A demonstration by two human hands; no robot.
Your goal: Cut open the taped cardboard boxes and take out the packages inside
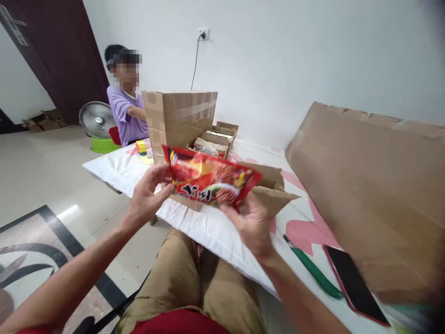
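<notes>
I hold a red snack packet (210, 177) in both hands, above the near edge of the table. My left hand (146, 195) pinches its left end, thumb on top. My right hand (251, 223) grips its lower right edge from underneath, fingers closed on it. Right behind the packet sits an open cardboard box (274, 188) with its flaps spread. Further back stands a taller taped cardboard box (179, 118), with an open box of packets (217, 141) to its right.
A white and pink cloth (215, 232) covers the table. A green pen-like tool (313, 271) and a dark phone (354, 285) lie at the right, under a big flat cardboard sheet (375, 185). A person in a purple shirt (127, 113) sits at the far end, near a fan (96, 119).
</notes>
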